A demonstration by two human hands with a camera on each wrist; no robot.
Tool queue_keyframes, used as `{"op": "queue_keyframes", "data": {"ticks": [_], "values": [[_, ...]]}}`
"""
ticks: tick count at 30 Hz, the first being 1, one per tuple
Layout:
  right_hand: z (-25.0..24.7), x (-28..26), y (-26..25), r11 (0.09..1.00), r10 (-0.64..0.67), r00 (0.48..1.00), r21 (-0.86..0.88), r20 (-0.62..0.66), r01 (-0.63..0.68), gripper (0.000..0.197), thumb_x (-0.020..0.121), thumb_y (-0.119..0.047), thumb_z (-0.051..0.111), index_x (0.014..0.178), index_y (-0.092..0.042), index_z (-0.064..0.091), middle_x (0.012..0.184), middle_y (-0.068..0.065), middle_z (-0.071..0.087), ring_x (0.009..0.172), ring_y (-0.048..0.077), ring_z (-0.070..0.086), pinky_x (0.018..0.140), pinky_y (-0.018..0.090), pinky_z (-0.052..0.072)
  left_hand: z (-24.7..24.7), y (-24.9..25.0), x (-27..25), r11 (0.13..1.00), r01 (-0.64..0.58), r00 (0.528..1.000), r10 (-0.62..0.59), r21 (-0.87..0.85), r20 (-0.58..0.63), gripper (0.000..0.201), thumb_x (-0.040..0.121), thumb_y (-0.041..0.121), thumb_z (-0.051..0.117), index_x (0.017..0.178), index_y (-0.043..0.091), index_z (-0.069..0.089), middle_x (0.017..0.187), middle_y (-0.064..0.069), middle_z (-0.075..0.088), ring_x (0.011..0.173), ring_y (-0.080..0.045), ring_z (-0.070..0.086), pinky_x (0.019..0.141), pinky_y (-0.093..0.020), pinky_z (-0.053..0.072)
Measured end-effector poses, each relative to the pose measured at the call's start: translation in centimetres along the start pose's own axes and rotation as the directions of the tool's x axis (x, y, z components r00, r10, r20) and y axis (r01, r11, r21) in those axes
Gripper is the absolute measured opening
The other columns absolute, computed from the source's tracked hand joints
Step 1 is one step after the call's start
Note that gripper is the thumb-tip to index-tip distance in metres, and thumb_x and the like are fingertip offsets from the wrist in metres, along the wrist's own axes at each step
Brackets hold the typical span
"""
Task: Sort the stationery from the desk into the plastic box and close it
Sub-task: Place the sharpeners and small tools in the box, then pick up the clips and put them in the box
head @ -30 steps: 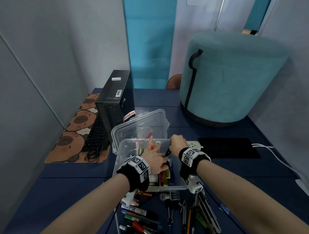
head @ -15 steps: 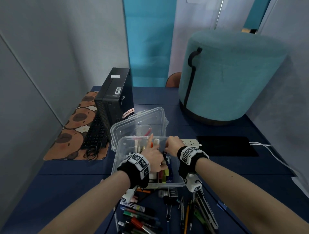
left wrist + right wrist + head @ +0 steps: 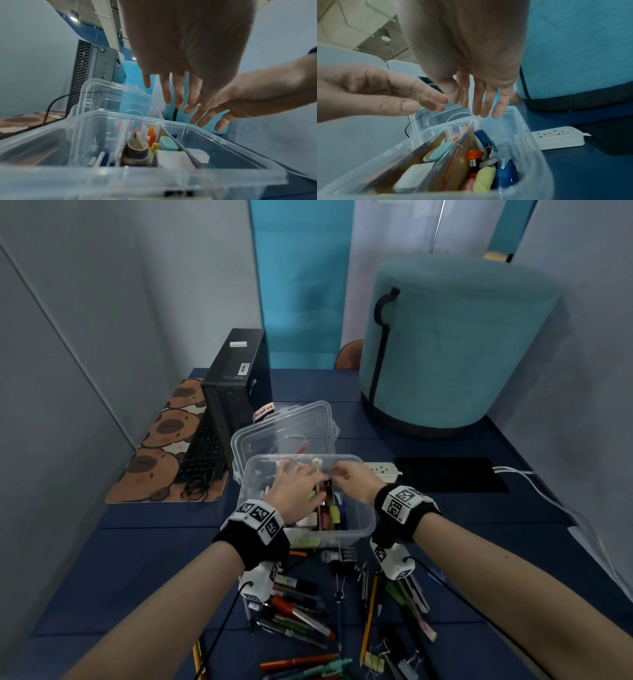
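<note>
The clear plastic box [image 3: 363,526] stands open mid-desk, its lid [image 3: 284,424] tilted up behind it. Dividers split the box; inside I see a tape roll [image 3: 137,148], a teal eraser [image 3: 168,143], a blue stapler [image 3: 488,144] and a yellow piece [image 3: 483,178]. My left hand [image 3: 295,491] and right hand [image 3: 352,478] hover side by side over the box's far half. The wrist views show the left hand [image 3: 171,93] and the right hand [image 3: 479,106] with straight, spread fingers, holding nothing. Several pens, markers and pencils [image 3: 301,611] and binder clips [image 3: 342,556] lie on the desk in front of the box.
A black computer tower [image 3: 233,385] and keyboard [image 3: 202,453] sit on a patterned mat [image 3: 161,446] at the left. A teal pouf [image 3: 455,347] stands at the back right. A white power strip [image 3: 380,469], a black pad [image 3: 448,474] and white cables [image 3: 548,494] lie right of the box.
A second ago my right hand pinched a dark pen over the box. It has let go, and both hands now hold their fingers straight nearer the far rim.
</note>
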State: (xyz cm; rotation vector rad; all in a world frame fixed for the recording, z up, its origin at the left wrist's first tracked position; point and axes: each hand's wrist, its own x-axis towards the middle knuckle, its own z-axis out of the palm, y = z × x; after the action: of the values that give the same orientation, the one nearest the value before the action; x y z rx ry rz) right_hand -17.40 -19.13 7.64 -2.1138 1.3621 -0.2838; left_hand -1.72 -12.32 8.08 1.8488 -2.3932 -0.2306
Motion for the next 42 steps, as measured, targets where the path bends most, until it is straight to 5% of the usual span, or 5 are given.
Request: {"op": "queue_keyframes", "data": {"ticks": [5, 9, 17, 33, 42], "values": [[0.2, -6.7, 1.5, 0.962, 0.013, 0.975, 0.27, -0.223, 0.049, 0.008, 0.092, -0.018, 0.057, 0.084, -0.017, 0.058, 0.078, 0.001, 0.061, 0.07, 0.014, 0.056, 0.065, 0.025, 0.044, 1.6, 2.5, -3.6, 0.972, -0.131, 0.946, 0.064, -0.196, -0.317, 0.024, 0.094, 0.032, 0.049, 0.113, 0.022, 0.06, 0.107, 0.006, 0.061, 0.098, -0.013, 0.057, 0.09, -0.033, 0.045], [2.2, -11.6, 4.5, 0.937, 0.152, 0.963, 0.342, -0.222, -0.069, 0.023, 0.091, -0.025, 0.06, 0.07, -0.017, 0.053, 0.068, 0.002, 0.06, 0.064, 0.013, 0.054, 0.063, 0.028, 0.043, 3.7, 5.3, -6.1, 0.957, -0.208, 0.969, 0.174, -0.2, -0.176, 0.019, 0.097, 0.033, 0.045, 0.098, 0.018, 0.058, 0.092, 0.007, 0.056, 0.076, -0.009, 0.05, 0.072, -0.025, 0.045], [6.0, -19.0, 14.1, 0.816, 0.577, 0.817, 0.053, -0.021, -0.575, 0.026, 0.092, -0.023, 0.049, 0.118, -0.017, 0.051, 0.121, 0.01, 0.057, 0.107, 0.028, 0.056, 0.087, 0.032, 0.046, 10.1, 6.8, -8.5, 0.995, -0.097, 0.892, 0.091, -0.011, 0.443, 0.039, 0.094, 0.032, 0.052, 0.131, 0.019, 0.045, 0.134, -0.011, 0.038, 0.125, -0.031, 0.039, 0.099, -0.044, 0.042], [8.9, -16.2, 16.2, 0.765, 0.641, 0.767, -0.092, 0.015, -0.637, 0.036, 0.096, -0.037, 0.049, 0.117, -0.009, 0.049, 0.12, 0.01, 0.058, 0.106, 0.028, 0.059, 0.077, 0.031, 0.046, 11.7, 8.7, -8.0, 0.997, -0.016, 0.926, 0.042, -0.071, 0.376, 0.026, 0.095, 0.029, 0.049, 0.116, 0.015, 0.054, 0.12, -0.011, 0.046, 0.111, -0.032, 0.051, 0.092, -0.044, 0.046], [8.7, -13.8, 17.2, 0.721, 0.671, 0.711, 0.039, 0.211, -0.692, 0.04, 0.089, -0.032, 0.06, 0.062, -0.015, 0.036, 0.063, 0.0, 0.041, 0.057, 0.014, 0.044, 0.059, 0.025, 0.041, 11.4, 10.1, -5.8, 0.988, 0.122, 0.932, -0.082, -0.093, 0.352, 0.028, 0.094, 0.025, 0.048, 0.117, 0.012, 0.055, 0.122, -0.015, 0.052, 0.114, -0.034, 0.053, 0.09, -0.04, 0.045]]}}
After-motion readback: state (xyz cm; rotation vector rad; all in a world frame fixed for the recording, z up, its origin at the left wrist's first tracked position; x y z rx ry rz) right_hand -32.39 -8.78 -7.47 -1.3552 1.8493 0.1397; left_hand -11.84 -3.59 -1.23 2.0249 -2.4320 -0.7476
